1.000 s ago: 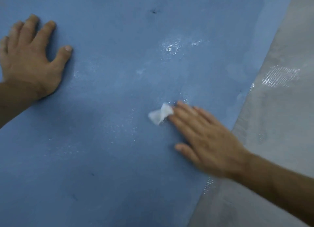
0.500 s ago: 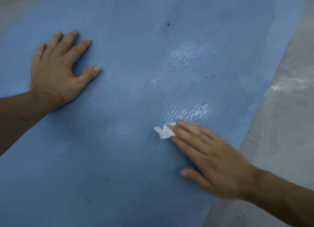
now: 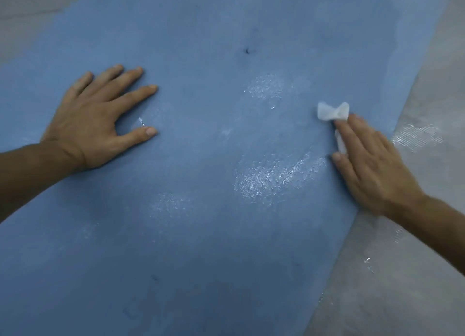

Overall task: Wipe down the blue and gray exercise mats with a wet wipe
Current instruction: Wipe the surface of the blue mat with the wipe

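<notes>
1. Shifted toward the right edge of the blue mat (image 3: 201, 247) since half a second ago: right hand (image 3: 372, 169) and wipe (image 3: 332, 111), from mid-mat to near the boundary with the gray mat (image 3: 402, 272).
2. Planted as before on the blue mat, well apart from the wipe: left hand (image 3: 98, 124), palm down, fingers straight and spread, thumb out to the side.
3. Right fingers straight and close together, pressing the wipe flat against the blue surface. Thumb alongside, a strip of wipe showing between it and the forefinger.
4. Right edge of the blue mat running diagonally from upper right to the bottom, against the gray one. Overlapping or merely abutting, cannot tell. Upper left edge bordering pale floor (image 3: 20, 13).
5. Broad open stretch of blue between the two hands and below them.
6. Blue surface matte and fine-grained, with glistening wet patches (image 3: 274, 177) left of the right thumb and a small dark speck (image 3: 247, 50) higher up.
7. Gray mat finely ribbed, a wet sheen (image 3: 417, 135) catching light just beyond the right knuckles.
8. Wipe white, thin and crumpled — its free end flaring like a bow past the fingertips.
</notes>
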